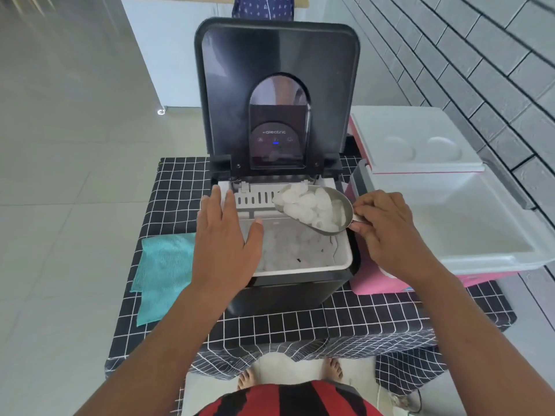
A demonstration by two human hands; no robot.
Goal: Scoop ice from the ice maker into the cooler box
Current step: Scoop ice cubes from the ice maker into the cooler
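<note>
Nearest the lens, a red-and-black striped shirt (pixel 288 400) fills the bottom edge, with bare feet (pixel 247 378) visible on the pale floor below it.

From my remote station I read the ice (pixel 312 205) as follows: white, cloudy, rounded pieces heaped in the bowl of a metal scoop (pixel 326 210). The scoop is held above the open top of the ice maker (pixel 279 283), over its right rear corner. More ice (pixel 288 250) lies in the white bin (pixel 342 253) inside the ice maker, pale and partly frosted together, with a few small dark specks on it.

My right hand (pixel 387 232) is at the right of the ice maker, fingers curled together and clamped on the scoop's handle end. My left hand (pixel 228 232) lies flat on the ice maker's left rim, fingers extended and slightly apart, thumb reaching over the bin; it holds nothing.

The ice maker is black, with its lid (pixel 276 85) raised upright at the rear. The lid carries an arched window and a panel with one blue light.

Just right of the ice maker stands the cooler box (pixel 450 229): pink body, white interior, open. Its white lid (pixel 417 139) with two round recesses rests at the rear of the box.

Left of the ice maker lies a teal cloth (pixel 163 271). All of these stand on a black tablecloth with a white grid (pixel 270 328). Right of the cooler box runs a grey brick-pattern wall (pixel 480 55).
</note>
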